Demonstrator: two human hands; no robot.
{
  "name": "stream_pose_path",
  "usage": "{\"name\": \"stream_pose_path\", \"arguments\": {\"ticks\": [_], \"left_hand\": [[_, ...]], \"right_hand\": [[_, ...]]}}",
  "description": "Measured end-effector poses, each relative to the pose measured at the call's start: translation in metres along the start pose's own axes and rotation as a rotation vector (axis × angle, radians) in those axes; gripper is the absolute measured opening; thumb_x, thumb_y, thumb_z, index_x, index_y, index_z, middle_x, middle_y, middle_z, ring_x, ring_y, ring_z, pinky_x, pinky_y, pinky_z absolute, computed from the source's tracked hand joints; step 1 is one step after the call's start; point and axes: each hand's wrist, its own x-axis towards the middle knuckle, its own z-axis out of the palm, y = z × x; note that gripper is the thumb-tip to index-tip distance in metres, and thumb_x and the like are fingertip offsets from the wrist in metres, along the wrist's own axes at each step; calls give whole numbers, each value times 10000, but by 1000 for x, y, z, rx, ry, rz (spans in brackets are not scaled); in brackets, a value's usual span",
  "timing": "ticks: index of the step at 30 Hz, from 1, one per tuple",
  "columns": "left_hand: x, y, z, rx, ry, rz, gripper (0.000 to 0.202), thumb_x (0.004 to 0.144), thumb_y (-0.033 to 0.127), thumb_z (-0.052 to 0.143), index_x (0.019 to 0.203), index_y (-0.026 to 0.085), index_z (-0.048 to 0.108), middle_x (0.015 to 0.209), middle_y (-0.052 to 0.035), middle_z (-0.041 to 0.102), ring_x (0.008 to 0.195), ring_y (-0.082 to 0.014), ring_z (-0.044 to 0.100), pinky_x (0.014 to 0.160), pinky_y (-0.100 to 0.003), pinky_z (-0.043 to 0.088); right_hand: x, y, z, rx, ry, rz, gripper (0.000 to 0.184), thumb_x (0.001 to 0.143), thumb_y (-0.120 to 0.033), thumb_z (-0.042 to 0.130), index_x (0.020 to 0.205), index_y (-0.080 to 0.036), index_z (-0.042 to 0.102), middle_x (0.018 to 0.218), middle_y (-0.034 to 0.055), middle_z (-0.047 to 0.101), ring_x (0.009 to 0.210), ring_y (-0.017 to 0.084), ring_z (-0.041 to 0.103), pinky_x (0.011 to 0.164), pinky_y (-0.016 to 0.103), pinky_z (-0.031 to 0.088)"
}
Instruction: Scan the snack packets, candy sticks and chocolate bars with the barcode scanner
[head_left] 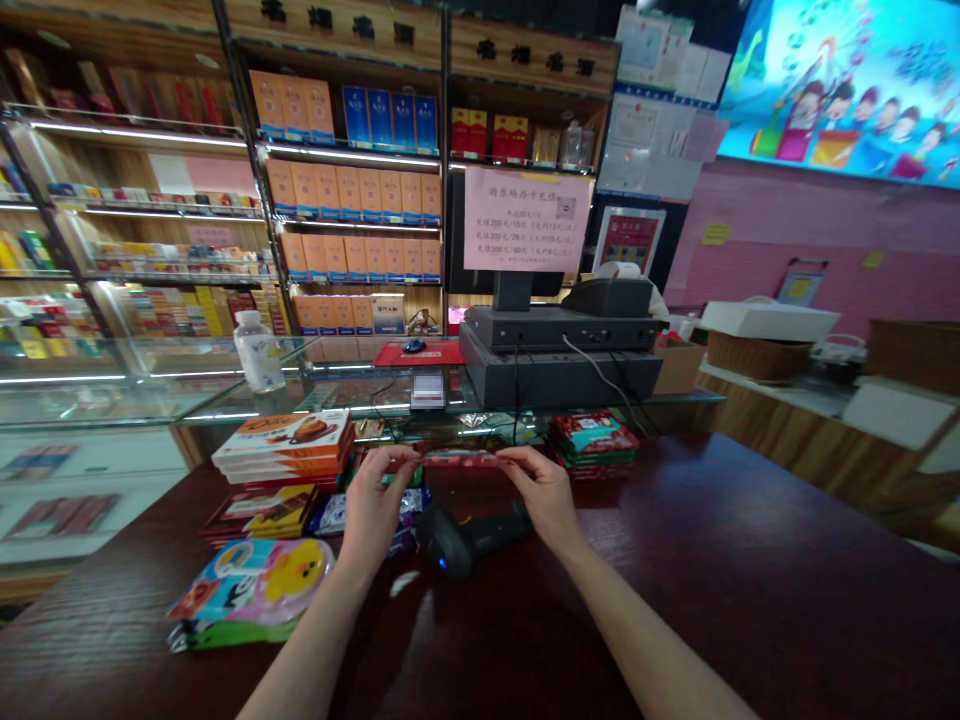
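Observation:
A thin red packet [459,458], seen nearly edge-on, is pinched at its left end by my left hand [376,500] and at its right end by my right hand [544,492]. It is held level above the dark table; its front is hidden from view. Below it lies a black barcode scanner [469,540] with a small blue light. Just right of my right hand stands a stack of red and teal packets [596,440]. Left of my left hand are white and orange boxes [289,440], yellow and brown packets [266,510] and purple-blue packets [330,510], partly covered by that hand.
A colourful bag with a yellow duck [262,580] lies at the table's front left. Behind the table, a glass counter [210,400] carries a bottle [259,350], a mouse [413,346] and a cash register [559,350]. Shelves of boxes [349,190] line the back wall.

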Motion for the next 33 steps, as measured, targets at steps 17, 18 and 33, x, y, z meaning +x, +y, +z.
{"name": "stream_pose_path", "arguments": {"ticks": [17, 18, 33], "left_hand": [[0, -1, -5, 20, -62, -101, 220, 776, 407, 615, 871, 267, 755, 935, 6, 779, 941, -217, 698, 891, -332, 493], [0, -2, -4, 17, -63, -105, 225, 773, 410, 620, 876, 268, 761, 942, 4, 782, 948, -219, 700, 901, -337, 497], [2, -9, 0, 143, -143, 49, 461, 824, 231, 508, 1250, 268, 681, 1222, -50, 709, 1164, -235, 603, 1097, -480, 410]], "right_hand": [[0, -10, -12, 114, -124, 15, 281, 913, -406, 599, 1099, -238, 727, 1301, 90, 669, 1191, 262, 637, 1040, 416, 484], [-1, -10, -12, 125, -147, 27, 300, 894, -412, 633, 1125, -240, 716, 1355, 96, 632, 1193, 265, 640, 1042, 417, 488], [-3, 4, -11, -242, -161, -176, 620, 800, -269, 739, 1388, -292, 545, 1568, 95, 371, 1393, 282, 454, 1125, 449, 436]]}}
